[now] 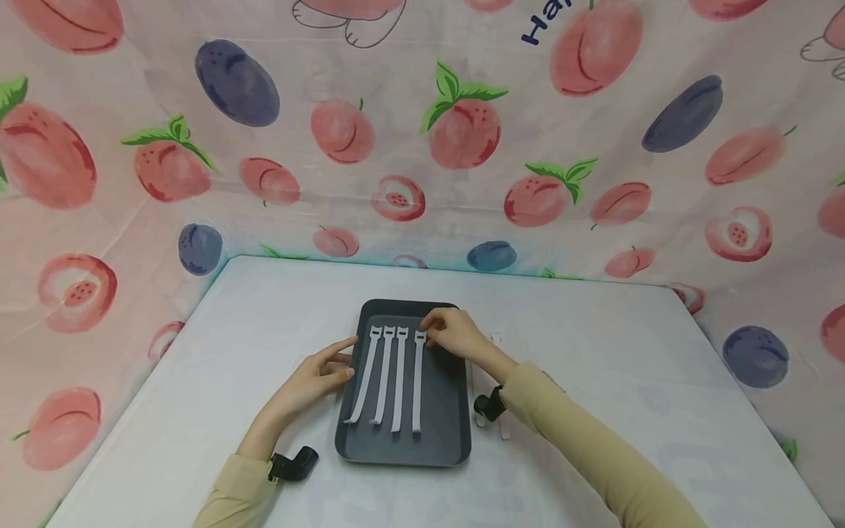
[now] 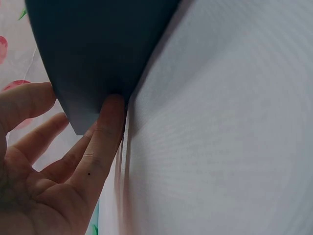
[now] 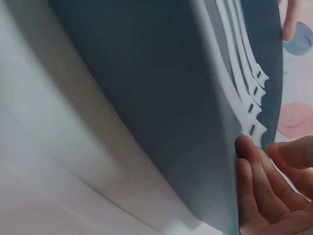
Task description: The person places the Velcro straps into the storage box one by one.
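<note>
- Four white straps [image 1: 400, 378] lie in the tray [image 1: 447, 411].
- Left hand [image 1: 317, 378], fingers loose, touches the tray's left side.
- Right hand [image 1: 455, 334] is at the tray's rightmost strap [image 1: 418, 381]; can't tell if pinching.
- Lay straps straight, apart.

Four white straps [image 1: 399, 378] (one end slotted) lengthwise in dark tray [image 1: 445, 411].
</note>
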Demonstrator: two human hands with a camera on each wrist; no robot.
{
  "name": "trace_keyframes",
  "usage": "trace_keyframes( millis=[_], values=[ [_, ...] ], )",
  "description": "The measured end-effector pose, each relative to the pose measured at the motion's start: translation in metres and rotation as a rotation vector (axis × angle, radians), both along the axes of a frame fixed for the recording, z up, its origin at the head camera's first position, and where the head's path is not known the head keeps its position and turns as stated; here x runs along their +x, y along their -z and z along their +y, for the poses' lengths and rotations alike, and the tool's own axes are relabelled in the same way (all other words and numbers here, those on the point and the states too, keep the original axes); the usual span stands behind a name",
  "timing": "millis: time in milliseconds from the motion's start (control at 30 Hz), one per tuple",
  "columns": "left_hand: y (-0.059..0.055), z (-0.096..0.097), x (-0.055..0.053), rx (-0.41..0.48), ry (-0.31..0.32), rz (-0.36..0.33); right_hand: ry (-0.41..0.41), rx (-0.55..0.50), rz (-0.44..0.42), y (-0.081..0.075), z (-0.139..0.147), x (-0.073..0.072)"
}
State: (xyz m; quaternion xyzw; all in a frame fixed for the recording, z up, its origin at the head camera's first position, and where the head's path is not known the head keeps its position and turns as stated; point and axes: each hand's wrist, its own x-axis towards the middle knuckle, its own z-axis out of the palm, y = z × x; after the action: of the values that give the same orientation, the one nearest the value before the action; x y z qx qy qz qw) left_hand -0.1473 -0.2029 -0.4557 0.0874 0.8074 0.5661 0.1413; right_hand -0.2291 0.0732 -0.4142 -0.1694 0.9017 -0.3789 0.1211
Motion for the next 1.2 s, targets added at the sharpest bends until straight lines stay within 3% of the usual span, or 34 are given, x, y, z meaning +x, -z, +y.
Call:
trace_keyframes(
  millis=[367, 600, 800, 967, 1200],
  values=[
    [0.000, 0.000, 0.000, -0.005, -0.003, -0.002, 0.002, -0.118, -0.027, -0.005, 0.015, 0.001],
    [0.000, -0.001, 0.001, 0.002, -0.003, -0.005, -0.002, -0.157, -0.007, -0.011, 0.023, 0.004],
    [0.001, -0.001, 0.001, 0.014, -0.002, -0.009, 0.016, -0.252, 0.007, -0.013, 0.032, 0.009],
    [0.001, -0.001, 0.000, 0.009, -0.005, -0.010, 0.026, -0.313, 0.011, -0.010, 0.038, 0.012],
    [0.001, 0.000, 0.000, 0.008, -0.002, -0.009, 0.038, -0.381, -0.047, -0.005, 0.046, 0.016]
  ],
)
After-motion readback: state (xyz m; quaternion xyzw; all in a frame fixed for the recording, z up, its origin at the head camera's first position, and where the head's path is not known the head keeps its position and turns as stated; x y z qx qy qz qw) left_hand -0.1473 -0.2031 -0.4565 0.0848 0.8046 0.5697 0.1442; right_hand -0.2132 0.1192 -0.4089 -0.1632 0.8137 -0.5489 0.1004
